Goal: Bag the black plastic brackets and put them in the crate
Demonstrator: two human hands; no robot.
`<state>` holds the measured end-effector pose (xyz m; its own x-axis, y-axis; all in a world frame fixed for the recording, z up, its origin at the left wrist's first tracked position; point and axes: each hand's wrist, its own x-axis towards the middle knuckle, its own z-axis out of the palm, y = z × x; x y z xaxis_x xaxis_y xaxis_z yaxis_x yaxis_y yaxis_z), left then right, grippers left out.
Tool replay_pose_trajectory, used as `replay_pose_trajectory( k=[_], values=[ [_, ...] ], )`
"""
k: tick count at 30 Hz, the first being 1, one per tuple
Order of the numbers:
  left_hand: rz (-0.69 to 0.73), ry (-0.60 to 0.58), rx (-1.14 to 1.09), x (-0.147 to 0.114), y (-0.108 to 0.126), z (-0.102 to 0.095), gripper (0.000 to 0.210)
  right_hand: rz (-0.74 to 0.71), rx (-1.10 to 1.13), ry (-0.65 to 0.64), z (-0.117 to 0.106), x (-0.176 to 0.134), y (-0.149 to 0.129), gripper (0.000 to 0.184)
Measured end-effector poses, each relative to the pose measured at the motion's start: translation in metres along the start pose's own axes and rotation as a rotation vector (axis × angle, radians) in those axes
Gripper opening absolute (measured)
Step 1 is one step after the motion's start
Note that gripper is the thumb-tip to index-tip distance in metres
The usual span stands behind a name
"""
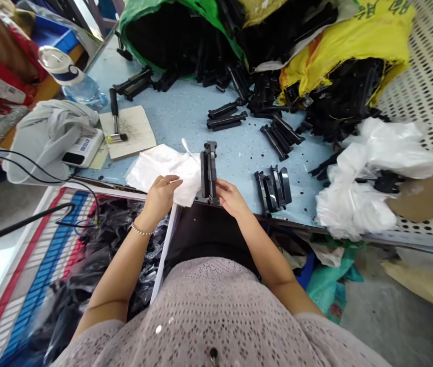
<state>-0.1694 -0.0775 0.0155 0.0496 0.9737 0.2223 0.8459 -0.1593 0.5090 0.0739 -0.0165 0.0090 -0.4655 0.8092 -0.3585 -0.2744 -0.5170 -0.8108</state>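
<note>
Pinched at the edge of a stack of white plastic bags point(159, 160), my left hand point(162, 192) has its fingers pressed together on the thin film. My right hand point(232, 198) grips the lower end of a long black plastic part point(209, 171), which stands over the bags' right side. Its fingertips are partly hidden behind the part. Several similar black parts point(272, 188) lie side by side to the right of my right hand, near the table's front edge.
Open green point(132, 23) and yellow point(354, 43) sacks spill black parts across the back of the blue table point(186, 109). At left are a brush point(115, 114) on a board, and a water bottle point(75, 84). Crumpled clear bags point(357, 188) sit right. Below left stands a striped bag of bagged parts point(117, 234).
</note>
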Motion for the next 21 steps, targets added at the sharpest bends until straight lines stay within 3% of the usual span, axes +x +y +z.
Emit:
replay_pose_trajectory(
  k=[2, 6, 9, 11, 13, 15, 19, 21],
  values=[
    [-0.016, -0.004, -0.046, -0.001, 0.003, 0.003, 0.039, 0.080, 0.002, -0.075, 0.001, -0.018, 0.000, 0.041],
    [-0.104, 0.051, -0.157, -0.004, 0.005, 0.006, 0.043, 0.431, 0.084, -0.299, 0.004, -0.041, 0.010, 0.037],
    [-0.095, 0.143, -0.136, -0.011, 0.011, 0.008, 0.049, 0.576, 0.203, -0.235, 0.006, -0.036, 0.020, 0.026],
    [-0.002, 0.156, -0.127, -0.021, 0.021, 0.009, 0.052, 0.605, 0.247, -0.199, 0.007, -0.025, 0.023, 0.021],
    [0.149, 0.124, -0.173, -0.032, 0.035, 0.013, 0.056, 0.549, 0.213, -0.157, 0.010, -0.015, 0.022, 0.014],
    [0.258, 0.084, -0.256, -0.042, 0.046, 0.017, 0.062, 0.394, 0.063, -0.077, 0.014, -0.009, 0.020, 0.009],
    [0.280, -0.035, -0.359, -0.047, 0.057, 0.021, 0.066, -0.021, -0.564, 0.042, 0.026, -0.017, 0.020, 0.012],
    [0.306, -0.075, -0.345, -0.047, 0.062, 0.016, 0.065, -0.127, -0.740, -0.002, 0.032, -0.028, 0.020, 0.019]
  ],
)
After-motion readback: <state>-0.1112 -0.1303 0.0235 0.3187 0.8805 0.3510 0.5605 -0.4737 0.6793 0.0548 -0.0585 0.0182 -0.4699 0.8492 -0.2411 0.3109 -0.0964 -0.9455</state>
